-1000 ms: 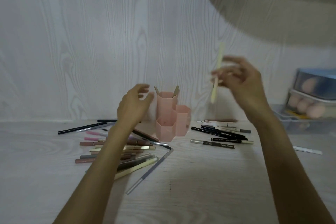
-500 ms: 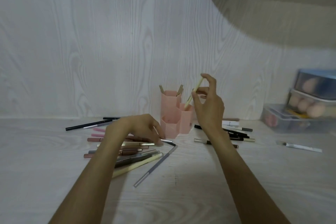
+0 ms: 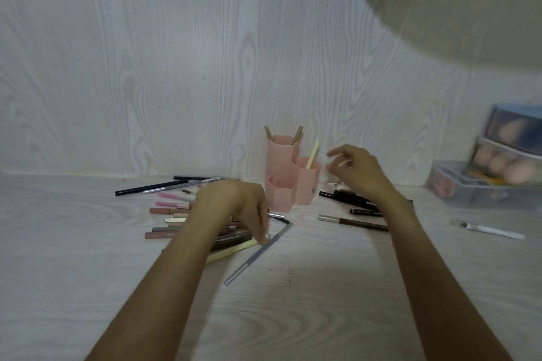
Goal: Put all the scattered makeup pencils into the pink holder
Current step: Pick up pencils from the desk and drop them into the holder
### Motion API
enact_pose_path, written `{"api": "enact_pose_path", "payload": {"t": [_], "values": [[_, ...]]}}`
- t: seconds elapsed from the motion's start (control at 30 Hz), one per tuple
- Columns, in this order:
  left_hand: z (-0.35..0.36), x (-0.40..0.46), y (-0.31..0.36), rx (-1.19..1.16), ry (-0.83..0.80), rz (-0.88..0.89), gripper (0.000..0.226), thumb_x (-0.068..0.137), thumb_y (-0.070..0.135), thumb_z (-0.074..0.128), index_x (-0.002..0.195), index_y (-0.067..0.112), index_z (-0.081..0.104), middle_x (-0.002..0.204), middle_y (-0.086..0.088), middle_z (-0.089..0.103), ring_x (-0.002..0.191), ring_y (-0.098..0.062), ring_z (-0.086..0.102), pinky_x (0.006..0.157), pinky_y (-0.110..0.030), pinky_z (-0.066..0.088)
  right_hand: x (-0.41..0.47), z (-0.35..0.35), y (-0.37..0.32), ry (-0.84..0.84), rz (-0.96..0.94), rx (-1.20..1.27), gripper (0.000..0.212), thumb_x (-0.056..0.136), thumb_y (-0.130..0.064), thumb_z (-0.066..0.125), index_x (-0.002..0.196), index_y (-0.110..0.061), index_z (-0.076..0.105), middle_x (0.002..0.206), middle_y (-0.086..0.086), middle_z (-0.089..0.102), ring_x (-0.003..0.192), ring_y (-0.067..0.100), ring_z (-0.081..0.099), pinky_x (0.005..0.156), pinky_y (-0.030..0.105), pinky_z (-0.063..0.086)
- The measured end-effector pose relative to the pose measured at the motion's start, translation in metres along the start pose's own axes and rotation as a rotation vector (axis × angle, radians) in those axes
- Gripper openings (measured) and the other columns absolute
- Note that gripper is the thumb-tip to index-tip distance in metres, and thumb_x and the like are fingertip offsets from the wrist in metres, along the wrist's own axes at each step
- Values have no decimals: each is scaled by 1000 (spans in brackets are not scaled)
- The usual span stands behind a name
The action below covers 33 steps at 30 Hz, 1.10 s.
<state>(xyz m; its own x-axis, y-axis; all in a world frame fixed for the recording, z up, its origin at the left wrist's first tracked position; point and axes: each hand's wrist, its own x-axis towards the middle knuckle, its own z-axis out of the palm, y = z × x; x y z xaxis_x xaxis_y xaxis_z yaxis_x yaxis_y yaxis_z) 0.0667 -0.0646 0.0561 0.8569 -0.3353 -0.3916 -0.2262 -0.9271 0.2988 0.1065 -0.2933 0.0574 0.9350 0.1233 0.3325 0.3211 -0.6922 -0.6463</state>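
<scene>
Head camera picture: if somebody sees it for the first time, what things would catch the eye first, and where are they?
The pink holder stands mid-table against the wall, with a pale yellow pencil leaning in its right cup and two brown tips in the tallest cup. To its left the left hand reaches down onto a heap of pencils; the right hand hovers empty beside the holder, above black pencils. Clear boxes of makeup sponges sit far right.

Single head view, facing forward-down across table (image 3: pixel 322 316) toward wall (wide-angle, close).
</scene>
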Motion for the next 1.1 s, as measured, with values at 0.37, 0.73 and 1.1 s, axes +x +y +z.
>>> {"api": "enact_pose_path", "payload": {"t": [0.37,0.73,1.1], "values": [[1,4,6,4,81,43,23,79,29,74,96,13,73,91,-2,70,81,-16,62,86,-31,52,-23,34,40,-396,5,-1,8,72,-35,79,77,-35,74,71,-13,65,63,0,50,55,6,37],[-24,-1,22,-827,1415,430,24,89,27,65,108,31,52,96,7,69,87,-5,69,77,-22,56,-23,71,53,45,-158,-259,21,83,-54,60,86,-36,71,71,-11,53,67,5,49,54,18,31],[17,63,37,-361,1213,261,21,92,34,59,113,32,62,107,9,72,98,-14,67,84,-35,54,-21,72,62,55,-147,-184,24,82,-57,60,87,-37,72,71,-15,55,70,4,49,57,24,37]]}}
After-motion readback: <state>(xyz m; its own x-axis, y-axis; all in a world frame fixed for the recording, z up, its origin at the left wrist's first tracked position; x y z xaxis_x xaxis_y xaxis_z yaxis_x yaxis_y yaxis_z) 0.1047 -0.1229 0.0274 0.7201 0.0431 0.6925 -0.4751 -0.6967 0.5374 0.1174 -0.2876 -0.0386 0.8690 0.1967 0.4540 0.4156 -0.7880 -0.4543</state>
